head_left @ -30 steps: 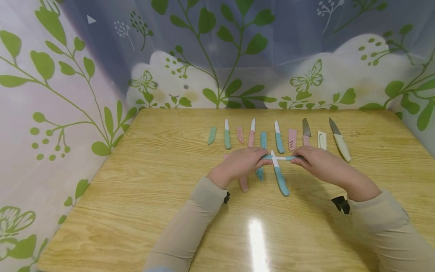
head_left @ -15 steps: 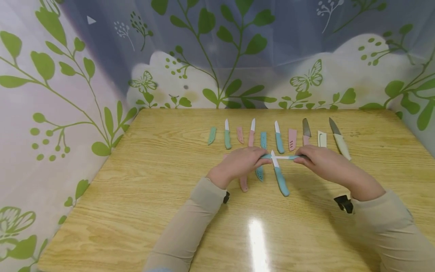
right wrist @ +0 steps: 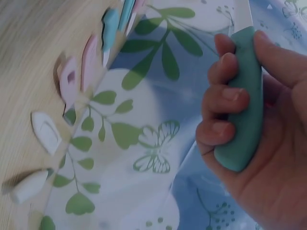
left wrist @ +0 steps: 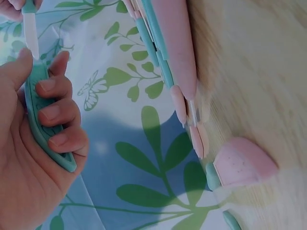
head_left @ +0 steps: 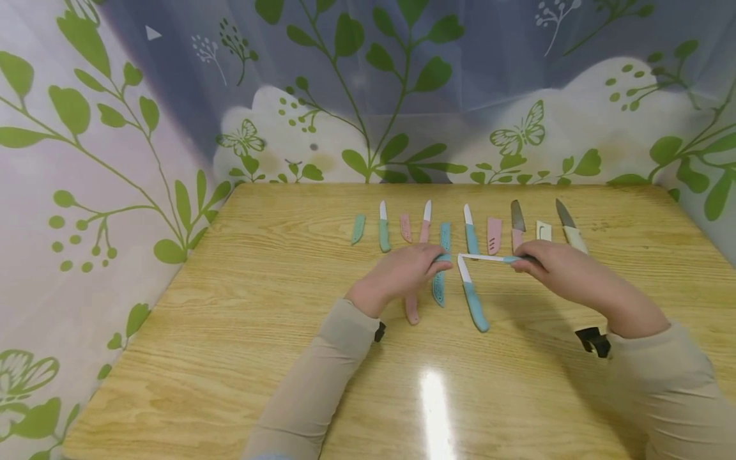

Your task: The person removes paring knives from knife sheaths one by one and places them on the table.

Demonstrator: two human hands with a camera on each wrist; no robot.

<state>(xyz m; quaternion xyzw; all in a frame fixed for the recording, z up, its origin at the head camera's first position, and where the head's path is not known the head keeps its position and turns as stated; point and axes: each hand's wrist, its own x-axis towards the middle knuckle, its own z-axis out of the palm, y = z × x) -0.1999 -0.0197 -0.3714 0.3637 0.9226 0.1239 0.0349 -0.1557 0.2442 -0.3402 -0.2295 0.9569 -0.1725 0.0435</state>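
Note:
My right hand (head_left: 569, 275) grips a small knife (right wrist: 248, 62) by its blue-green handle, fingers curled round it, with the white blade pointing left. A matching blue-green blade sheath (left wrist: 38, 72) is held in my left hand (head_left: 402, 271), fingers wrapped along its side. In the left wrist view the blade tip is right at the sheath's mouth, and most of the blade shows bare. Under the hands on the table lie another blue-handled knife (head_left: 476, 306), a blue sheath (head_left: 439, 287) and a pink handle (head_left: 411, 310), partly hidden by my left hand.
Along the back of the wooden table (head_left: 230, 332) runs a row of knives and sheaths. It includes a green knife (head_left: 384, 236), a blue knife (head_left: 471, 237), a pink sheath (head_left: 494, 236) and a white-handled knife (head_left: 575, 239). A patterned cloth (head_left: 356, 128) stands behind.
My right hand has moved right with the knife, drawing its blade out of the sheath, so more white blade shows. The left hand with the sheath has shifted slightly left.

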